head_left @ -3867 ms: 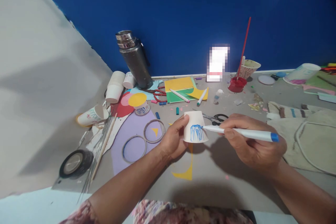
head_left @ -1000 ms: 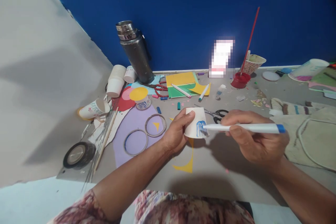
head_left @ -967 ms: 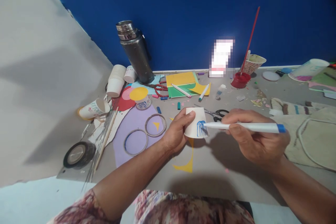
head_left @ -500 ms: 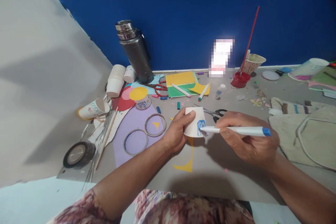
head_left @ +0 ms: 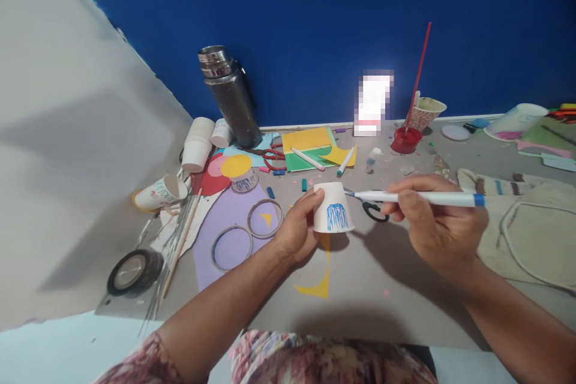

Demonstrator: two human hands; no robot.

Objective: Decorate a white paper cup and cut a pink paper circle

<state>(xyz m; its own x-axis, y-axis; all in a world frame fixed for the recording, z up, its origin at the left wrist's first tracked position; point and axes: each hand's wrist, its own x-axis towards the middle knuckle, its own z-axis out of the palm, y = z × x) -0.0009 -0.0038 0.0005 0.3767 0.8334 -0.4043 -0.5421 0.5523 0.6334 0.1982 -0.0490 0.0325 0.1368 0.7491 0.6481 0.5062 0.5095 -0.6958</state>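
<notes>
A white paper cup, upside down, is held by my left hand, with the thumb on its side and the fingers behind. Blue marker lines form a dome-like striped drawing near its rim. My right hand grips a white marker with a blue end. The tip points left and lies a little apart from the cup's right side. Just behind the tip, black-handled scissors lie on the table, partly hidden by the marker and hand.
Two tape rings lie on purple paper at left. A flask, stacked cups and a black tape roll stand beyond. Farther back are coloured papers, markers, and a red paint pot. A cloth bag lies right.
My right hand has lifted the marker tip off the cup, moving up and right. The cup has turned in my left hand, so the blue drawing now faces me more fully.
</notes>
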